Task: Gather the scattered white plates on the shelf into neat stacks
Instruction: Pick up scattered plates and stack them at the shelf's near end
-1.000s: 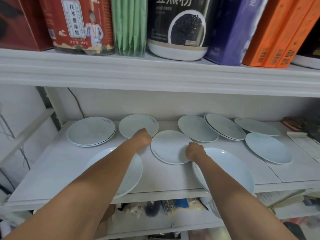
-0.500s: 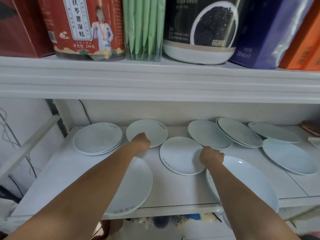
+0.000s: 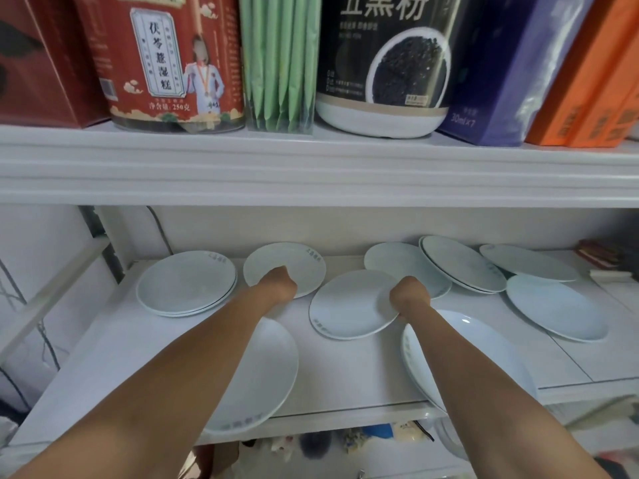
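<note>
red tin [image 3: 166,63] reading 茯苓薏湿糕 and 250克, black jar [image 3: 380,63] 五黑粉, purple box [image 3: 491,98] 30ml×7

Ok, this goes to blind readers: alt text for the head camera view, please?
Two bare hands reach into a white shelf of scattered white plates: the left hand grips the near rim of a back plate, the right hand the right rim of the centre plate. A red tin, a black jar and boxes stand on the shelf above.

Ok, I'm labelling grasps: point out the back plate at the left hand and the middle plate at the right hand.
Back plate [image 3: 307,269]: head view, bare face right of the left hand [image 3: 276,283], curled over its near edge.
Middle plate [image 3: 349,305]: head view, centre of its face; right hand [image 3: 409,293] grips its right edge.
</note>
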